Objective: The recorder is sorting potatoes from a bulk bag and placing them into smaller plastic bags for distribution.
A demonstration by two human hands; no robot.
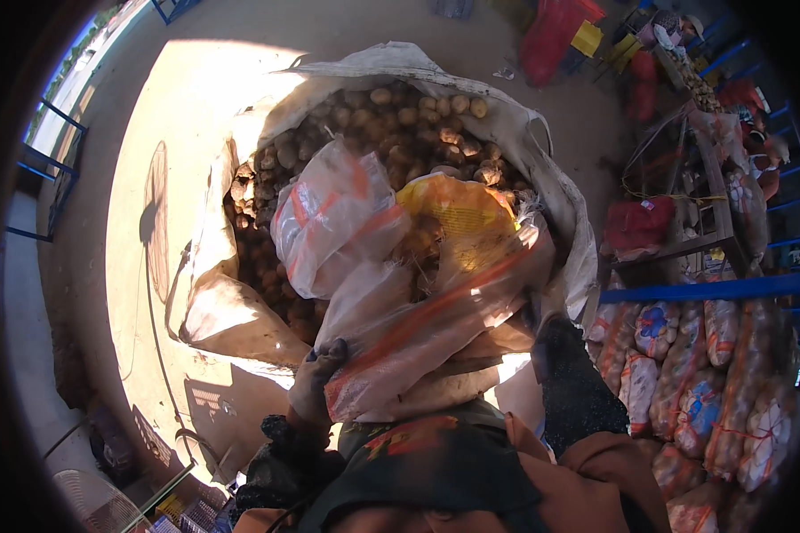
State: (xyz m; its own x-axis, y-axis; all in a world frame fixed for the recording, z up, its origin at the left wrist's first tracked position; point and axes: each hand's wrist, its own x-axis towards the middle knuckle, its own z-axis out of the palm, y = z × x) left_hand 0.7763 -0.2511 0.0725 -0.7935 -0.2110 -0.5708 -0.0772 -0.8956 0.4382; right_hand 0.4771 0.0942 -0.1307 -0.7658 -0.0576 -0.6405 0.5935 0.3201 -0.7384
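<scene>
A big whitish woven bulk bag (587,258) stands in front of me, its mouth folded wide, with many brown potatoes (400,111) inside. Over its near side lies a translucent sack with orange-red stripes (418,342), stretched slantwise between my hands. My left hand (316,377), in a dirty glove with dark fingertips, is closed on the sack's near left edge. At its right end, my right hand (547,306) is closed on the sack, in shade and partly hidden. Beyond it rest a crumpled clear striped plastic sack (338,218) and a yellow printed sack (462,213).
Filled sacks of potatoes (667,382) are stacked at my right behind a blue rail (711,289). Farther right are a wooden frame (720,195), a red bundle (638,226) and other people. Crates (187,515) and a round mesh guard (98,502) sit at lower left.
</scene>
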